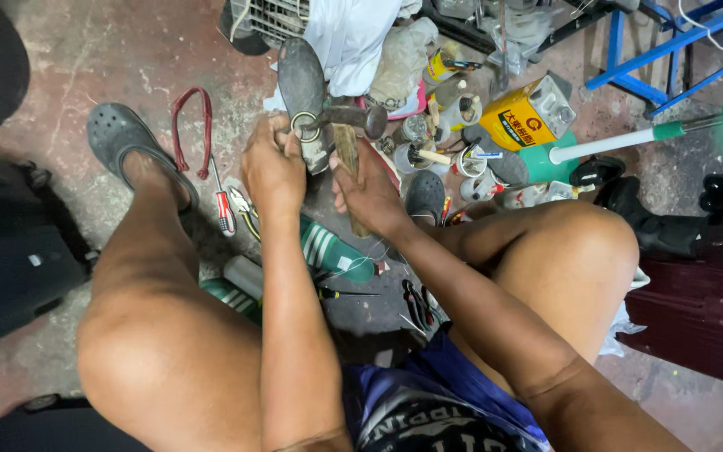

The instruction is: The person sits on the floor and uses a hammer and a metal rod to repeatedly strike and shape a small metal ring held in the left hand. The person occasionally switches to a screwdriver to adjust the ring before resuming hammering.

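Wooden-handled hammer (346, 125) sits gripped in the right hand (371, 192), its head just above the left hand (273, 163). Left fingers pinch a small metal ring (303, 126); a red-handled screwdriver (224, 208) lies left of them

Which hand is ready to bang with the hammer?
The right hand: it already grips the hammer by its wooden handle. The left hand is busy pinching the small metal ring under the hammer head.
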